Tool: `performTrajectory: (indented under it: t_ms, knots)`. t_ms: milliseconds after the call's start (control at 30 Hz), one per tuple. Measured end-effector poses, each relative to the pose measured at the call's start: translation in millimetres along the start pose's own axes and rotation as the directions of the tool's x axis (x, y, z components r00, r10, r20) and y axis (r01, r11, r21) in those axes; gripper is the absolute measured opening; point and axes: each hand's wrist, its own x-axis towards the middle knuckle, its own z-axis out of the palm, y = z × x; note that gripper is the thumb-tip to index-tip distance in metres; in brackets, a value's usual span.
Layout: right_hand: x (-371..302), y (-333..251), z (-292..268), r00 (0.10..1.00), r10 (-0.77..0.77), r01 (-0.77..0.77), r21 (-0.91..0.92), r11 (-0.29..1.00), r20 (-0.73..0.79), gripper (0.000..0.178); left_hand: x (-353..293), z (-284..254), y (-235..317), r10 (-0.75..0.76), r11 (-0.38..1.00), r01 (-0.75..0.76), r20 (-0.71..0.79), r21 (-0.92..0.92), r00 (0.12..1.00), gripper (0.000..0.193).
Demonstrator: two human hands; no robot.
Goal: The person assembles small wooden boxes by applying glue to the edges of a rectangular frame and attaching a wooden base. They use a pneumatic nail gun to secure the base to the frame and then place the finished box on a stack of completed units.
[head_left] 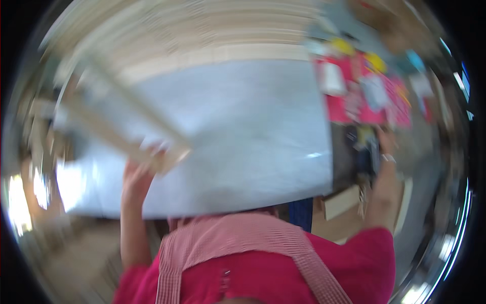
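Pale wood makes up the long two-railed frame (174, 158) in your left hand (138, 176), your fingers curled around its near corner so that it slants over the left part of the shiny silver-grey counter (253, 131). Your right hand (387, 142) is at a dark, blurred object (365, 158) just below the bright pink patterned cloth (336, 110); whether those fingers are parted or closed on it cannot be told.

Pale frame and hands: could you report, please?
Left hand gripping pale frame over tabletop. Right hand by blurred dark item, grip unclear. Cluttered pink sheet beyond.
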Motion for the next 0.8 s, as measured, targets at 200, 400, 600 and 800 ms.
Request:
performTrajectory:
  t_ms: [200,400,600,800]
  knots:
    - [37.2,64.6,-9.1,0.984,-0.162,0.175,-0.650,0.740,0.080,0.036,-7.8,28.6,7.0,0.144,0.989,-0.144,-0.005,0.016,0.990,0.079]
    - [38.7,127.1,-77.6,0.957,-0.027,-0.033,-0.201,0.979,-0.290,0.028,-5.7,16.8,-4.1,0.243,0.962,-0.222,0.124,-0.158,0.962,0.079]
    - [-97.7,-73.5,-9.4,0.948,-0.211,0.277,0.284,0.918,-0.240,0.040,-26.7,48.1,2.7,0.327,0.944,-0.323,0.076,-0.060,0.942,0.075]
    - [-340.2,-303.5,61.0,0.685,-0.698,0.666,0.208,0.717,0.211,0.056,-21.9,64.3,-0.2,0.347,0.937,-0.349,0.071,0.019,0.935,0.074]
